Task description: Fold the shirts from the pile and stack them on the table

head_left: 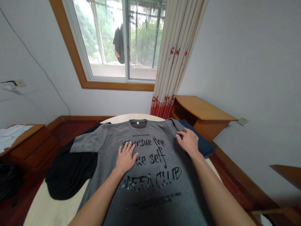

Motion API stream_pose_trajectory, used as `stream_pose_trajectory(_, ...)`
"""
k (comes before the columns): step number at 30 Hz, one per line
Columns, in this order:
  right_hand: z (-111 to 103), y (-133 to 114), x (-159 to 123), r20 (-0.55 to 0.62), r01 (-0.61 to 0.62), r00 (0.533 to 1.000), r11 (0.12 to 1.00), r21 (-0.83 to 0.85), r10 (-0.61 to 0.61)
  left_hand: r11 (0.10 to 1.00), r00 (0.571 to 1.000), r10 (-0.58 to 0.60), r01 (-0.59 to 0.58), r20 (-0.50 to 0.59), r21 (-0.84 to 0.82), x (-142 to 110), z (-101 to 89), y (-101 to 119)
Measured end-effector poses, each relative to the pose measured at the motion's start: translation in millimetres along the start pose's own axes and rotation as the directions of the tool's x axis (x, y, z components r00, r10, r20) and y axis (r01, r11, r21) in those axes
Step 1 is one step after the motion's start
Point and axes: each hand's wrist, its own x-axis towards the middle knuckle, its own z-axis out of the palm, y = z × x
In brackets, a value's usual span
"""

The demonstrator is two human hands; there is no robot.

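Observation:
A grey short-sleeved T-shirt (150, 172) with black lettering lies front side up on a pale round-edged table (50, 205), its collar facing the window. My left hand (127, 157) rests flat on the chest print, fingers spread. Over at the sleeve on the right, my right hand (188, 141) has its fingers bent, with a bit of the grey cloth between finger and thumb. The left sleeve stretches outward over a black garment (67, 179). Dark blue folded cloth (204, 146) lies beside my right hand, partly under the shirt.
Behind the table stands a wooden desk (204, 108), next to a cream and red curtain (175, 59). A window (143, 40) is in the far wall. At left, a wooden cabinet (30, 133) bears white papers (11, 136), with a black bag (9, 182) below it.

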Motion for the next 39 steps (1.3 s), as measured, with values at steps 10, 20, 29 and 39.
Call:
stream_pose_trajectory(10,-29.1,36.2,91.2,0.137,0.108,0.989,0.932,-0.347,-0.063,0.999,1.0,-0.001,-0.001,-0.027,-0.051,0.4,3.4,-1.7)
stream_pose_trajectory(20,21.3,34.2,107.3,0.171,0.045,0.985,0.939,-0.341,0.015,0.999,0.999,0.001,-0.002,-0.037,-0.046,1.0,5.9,-2.5)
stream_pose_trajectory(29,35.2,41.7,80.6,0.299,-0.137,0.937,0.977,-0.163,0.181,0.999,1.0,-0.012,0.011,-0.027,-0.04,-0.6,1.8,-0.6)
stream_pose_trajectory(39,77.4,-85.2,50.2,0.325,0.308,0.894,0.95,0.055,-0.309,0.999,1.0,-0.01,0.009,-0.026,-0.046,-0.1,3.5,-0.7)
